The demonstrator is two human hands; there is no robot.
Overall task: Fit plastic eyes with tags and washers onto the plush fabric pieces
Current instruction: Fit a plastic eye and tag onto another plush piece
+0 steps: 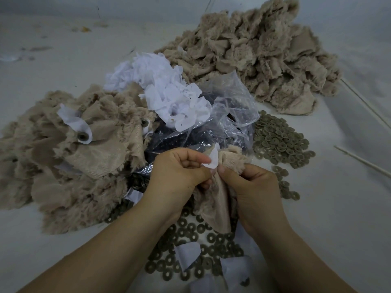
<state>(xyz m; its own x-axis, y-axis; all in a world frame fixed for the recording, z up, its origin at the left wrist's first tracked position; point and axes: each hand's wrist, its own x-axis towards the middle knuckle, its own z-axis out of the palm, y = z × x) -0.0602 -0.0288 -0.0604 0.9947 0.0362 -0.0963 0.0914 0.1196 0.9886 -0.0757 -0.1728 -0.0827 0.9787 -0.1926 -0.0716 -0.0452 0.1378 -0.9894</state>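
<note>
Both hands meet low in the middle of the view over one beige plush piece point(218, 197), fabric backing up. My left hand point(179, 172) pinches a small white tag point(212, 159) with a punched hole against the piece. My right hand point(251, 182) grips the plush from the right, thumb pressed near the tag. Whether an eye is in the fabric under my fingers cannot be seen. A clear plastic bag point(228, 115) of dark eyes lies just behind my hands. Grey-green washers point(279, 142) lie in a heap at the right, and more washers point(190, 235) lie under my wrists.
A pile of plush pieces with tags and washers fitted point(74, 149) sits at the left. A bigger plush heap point(254, 56) fills the back right. Loose white tags point(160, 87) are heaped behind the bag. Two thin white sticks point(364, 100) lie at the right edge.
</note>
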